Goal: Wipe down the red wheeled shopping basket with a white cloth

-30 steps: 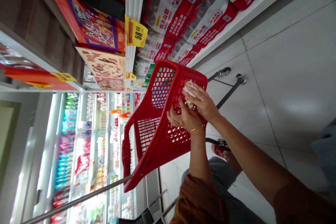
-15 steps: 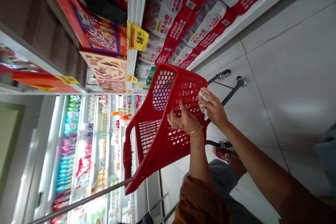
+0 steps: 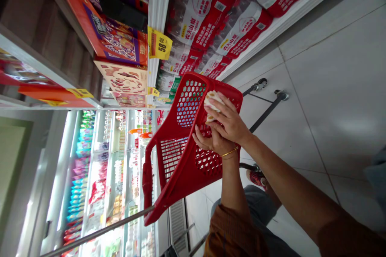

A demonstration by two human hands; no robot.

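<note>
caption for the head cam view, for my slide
One hand holds a pale packet over a red shopping basket, the other hand, with a gold bangle, just below it

Right hand (image 3: 229, 120): moved in toward the basket (image 3: 181, 180), now lying across the left hand (image 3: 208, 141).
Packet (image 3: 212, 105): moved with it, now further over the basket's mesh.

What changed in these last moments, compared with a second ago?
The right hand has moved further over the red shopping basket, taking the pale wrapped packet with it, and now lies over the left hand. The left hand stays at the basket's mesh. The basket and the shelved water packs stay as they were.
</note>
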